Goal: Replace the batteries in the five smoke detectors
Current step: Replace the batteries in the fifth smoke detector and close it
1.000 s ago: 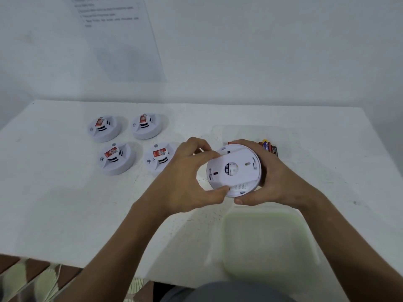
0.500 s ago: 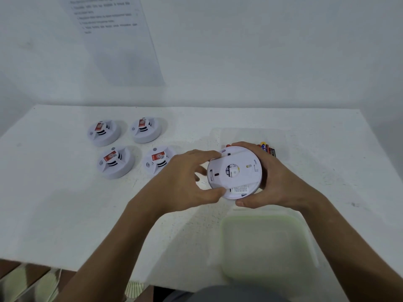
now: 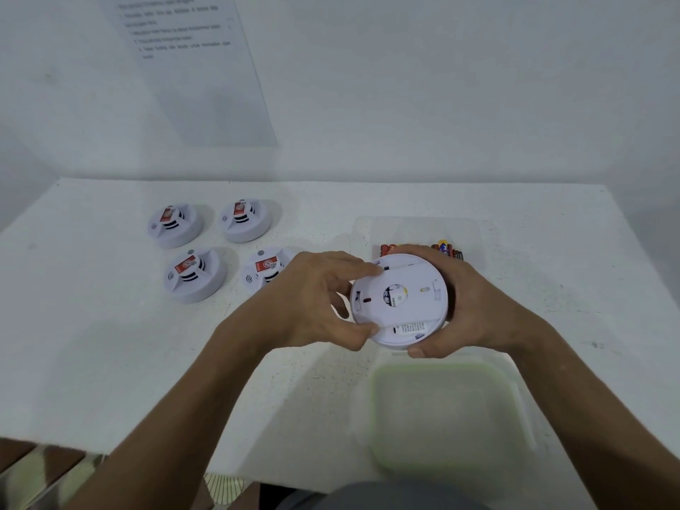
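Both hands hold one white round smoke detector (image 3: 401,300) above the table, its back plate facing me. My left hand (image 3: 312,300) pinches the plate's left edge with thumb and fingers. My right hand (image 3: 467,307) cups the detector's right side and underside. Several other smoke detectors sit face up in a square at the left: back left (image 3: 174,225), back right (image 3: 245,220), front left (image 3: 194,274), front right (image 3: 266,272), the last partly hidden by my left hand. Red and dark batteries (image 3: 447,250) lie behind the held detector, mostly hidden.
A clear shallow tray (image 3: 489,230) holds the batteries at the back right. A translucent green-rimmed container (image 3: 445,417) sits near the table's front edge, under my right wrist. A printed sheet (image 3: 191,68) hangs on the wall behind. The white table (image 3: 92,344) ends close to me.
The back plate has turned a little in my hands, and my left fingers have shifted along its upper-left edge. The camera view has tilted slightly upward.
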{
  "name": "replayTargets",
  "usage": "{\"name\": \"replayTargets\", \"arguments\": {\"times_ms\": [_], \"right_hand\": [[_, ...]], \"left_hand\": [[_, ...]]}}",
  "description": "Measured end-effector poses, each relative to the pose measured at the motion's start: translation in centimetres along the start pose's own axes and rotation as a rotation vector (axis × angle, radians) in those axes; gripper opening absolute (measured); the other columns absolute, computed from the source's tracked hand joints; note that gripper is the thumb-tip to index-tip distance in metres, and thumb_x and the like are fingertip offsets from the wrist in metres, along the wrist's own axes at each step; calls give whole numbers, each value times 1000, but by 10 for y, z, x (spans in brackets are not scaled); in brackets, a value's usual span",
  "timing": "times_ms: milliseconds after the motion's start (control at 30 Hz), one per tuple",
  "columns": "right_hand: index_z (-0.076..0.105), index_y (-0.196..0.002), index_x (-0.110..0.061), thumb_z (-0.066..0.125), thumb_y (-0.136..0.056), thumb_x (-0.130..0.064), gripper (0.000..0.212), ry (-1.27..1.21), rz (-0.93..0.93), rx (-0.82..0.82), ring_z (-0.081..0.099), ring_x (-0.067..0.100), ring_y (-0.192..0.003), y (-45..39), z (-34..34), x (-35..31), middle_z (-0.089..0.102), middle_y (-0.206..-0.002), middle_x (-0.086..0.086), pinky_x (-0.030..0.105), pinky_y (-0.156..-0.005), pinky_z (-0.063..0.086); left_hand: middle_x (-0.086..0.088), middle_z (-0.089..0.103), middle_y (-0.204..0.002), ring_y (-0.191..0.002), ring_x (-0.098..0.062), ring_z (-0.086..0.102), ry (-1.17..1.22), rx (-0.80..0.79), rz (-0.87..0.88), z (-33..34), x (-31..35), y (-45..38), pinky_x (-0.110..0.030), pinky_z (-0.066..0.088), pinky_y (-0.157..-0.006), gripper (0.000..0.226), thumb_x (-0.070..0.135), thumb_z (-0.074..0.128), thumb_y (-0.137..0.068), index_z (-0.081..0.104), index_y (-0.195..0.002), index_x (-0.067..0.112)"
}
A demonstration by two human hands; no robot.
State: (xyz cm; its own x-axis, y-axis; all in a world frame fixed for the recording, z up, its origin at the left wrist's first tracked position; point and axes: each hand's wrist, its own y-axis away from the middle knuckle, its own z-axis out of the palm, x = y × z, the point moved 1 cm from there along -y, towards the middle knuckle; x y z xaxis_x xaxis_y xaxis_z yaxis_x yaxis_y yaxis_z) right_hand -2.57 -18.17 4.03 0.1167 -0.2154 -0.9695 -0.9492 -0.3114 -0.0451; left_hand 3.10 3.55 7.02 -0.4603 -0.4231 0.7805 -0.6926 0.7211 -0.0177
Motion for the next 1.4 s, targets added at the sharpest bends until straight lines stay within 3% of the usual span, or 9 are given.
{"name": "replayTargets", "arguments": {"times_ms": [200,333,433,600,667,767,933,1067,1400], "right_hand": [[44,-138,-27,92,-54,-1,100,67,49,-7,55,6,-121,-1,2,3,54,-132,-8,22,-91,54],[33,-142,-35,95,-55,-20,108,362,44,69,46,-1,-120,-3,4,8,43,-135,-12,8,-92,44],[27,-145,-39,90,-57,-28,108,487,-8,53,41,6,-124,-3,6,11,41,-137,-14,17,-101,37],[37,-138,-21,87,-53,-8,99,182,-48,145,54,9,-117,-4,6,11,49,-130,-4,18,-89,50],[40,-137,-14,90,-53,0,99,74,-70,162,55,9,-118,-2,6,10,52,-130,-1,17,-89,50],[40,-139,-13,90,-54,-2,99,-21,-61,154,55,11,-125,0,7,12,54,-133,-6,21,-93,50],[44,-144,-15,95,-55,-8,103,51,-18,132,52,21,-131,0,5,16,56,-140,-1,45,-105,49],[45,-144,-16,94,-56,-6,101,70,-23,130,53,23,-131,0,6,14,56,-140,0,53,-102,49],[47,-143,-18,95,-57,-11,99,95,-24,137,55,23,-128,1,7,14,56,-140,-1,60,-98,48]], "left_hand": [[14,62,-115,-90,-11,64,28,37,1,0,-8,-2,-17,51,-65,67,32,81,-63,62,-127,25],[7,64,-122,-97,-19,66,256,110,-16,2,-6,-1,-32,57,-79,79,29,83,-66,49,-137,25],[-5,61,-127,-103,-24,64,442,139,42,3,-5,2,-34,55,-86,82,14,79,-70,41,-143,16],[24,44,-136,-115,-2,52,107,56,-66,7,-11,6,-18,45,-84,96,31,84,-64,31,-143,48],[28,51,-130,-110,-1,55,106,-5,-61,14,-9,7,-15,46,-83,99,30,88,-65,30,-143,47],[21,62,-114,-91,-4,60,151,49,-24,16,-6,7,-16,47,-72,91,24,89,-65,40,-142,33],[25,64,-95,-72,-2,53,8,124,-19,10,-5,10,-8,41,-62,91,38,91,-58,49,-138,33],[29,59,-86,-65,-4,47,-35,143,-27,7,-4,9,-10,40,-59,91,41,91,-54,49,-134,41],[23,57,-74,-61,-5,40,35,137,-59,9,-9,7,-13,40,-58,92,37,92,-53,52,-136,35]]}}
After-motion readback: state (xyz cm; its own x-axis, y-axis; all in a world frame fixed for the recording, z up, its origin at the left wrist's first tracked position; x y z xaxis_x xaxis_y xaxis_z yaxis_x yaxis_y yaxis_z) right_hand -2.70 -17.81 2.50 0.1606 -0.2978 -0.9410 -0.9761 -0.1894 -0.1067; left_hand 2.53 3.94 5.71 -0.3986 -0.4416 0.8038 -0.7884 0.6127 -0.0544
